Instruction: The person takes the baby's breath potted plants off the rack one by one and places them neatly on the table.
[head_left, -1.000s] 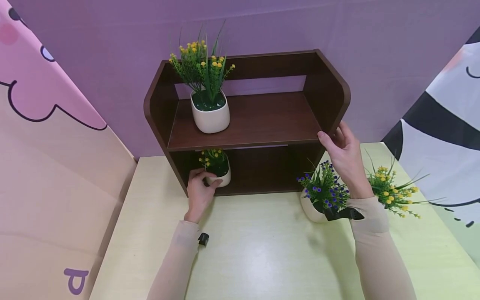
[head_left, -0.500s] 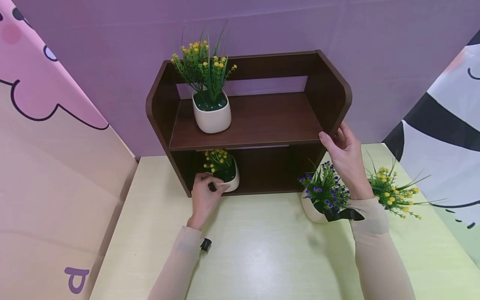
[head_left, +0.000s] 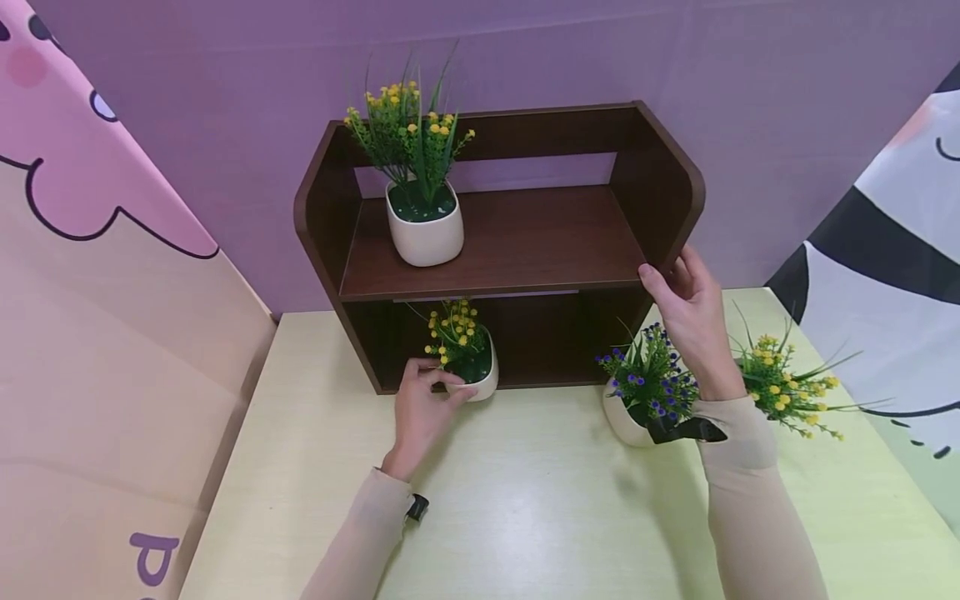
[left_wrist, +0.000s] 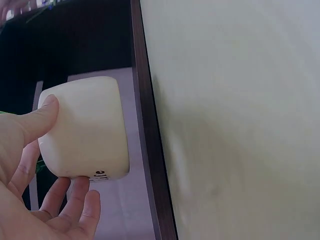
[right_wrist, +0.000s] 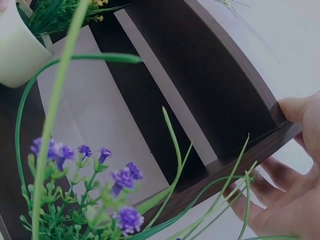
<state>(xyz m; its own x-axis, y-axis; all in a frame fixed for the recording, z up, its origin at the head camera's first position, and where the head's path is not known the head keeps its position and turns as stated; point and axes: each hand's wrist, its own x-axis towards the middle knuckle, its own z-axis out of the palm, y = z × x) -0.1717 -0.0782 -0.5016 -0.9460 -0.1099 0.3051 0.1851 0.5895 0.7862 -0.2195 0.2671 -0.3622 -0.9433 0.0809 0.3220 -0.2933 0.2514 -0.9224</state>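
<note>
My left hand (head_left: 422, 415) grips a white potted plant (head_left: 486, 387) with yellow flowers at the front of the lower level of a dark brown two-tier shelf (head_left: 540, 237). In the left wrist view the thumb lies on the side of the pot (left_wrist: 87, 127), fingers touch its lower side, and dark lettering shows partly. My right hand (head_left: 697, 329) holds the shelf's right side panel near the upper board. The right wrist view shows the thumb on one face of the panel edge and fingers behind it. Part of the lower level is hidden by the upper board.
Another white pot with yellow flowers (head_left: 426, 240) stands at the left of the upper board. Beside my right forearm are a plant with blue-purple flowers (head_left: 648, 375) and one with yellow flowers (head_left: 787, 379), on the pale table (head_left: 517, 508). A purple cloth backdrop (head_left: 540, 50) hangs behind.
My left hand has brought the lower potted plant rightward and forward, from deeper inside the lower level to its front edge. The right hand keeps its hold on the side panel.
</note>
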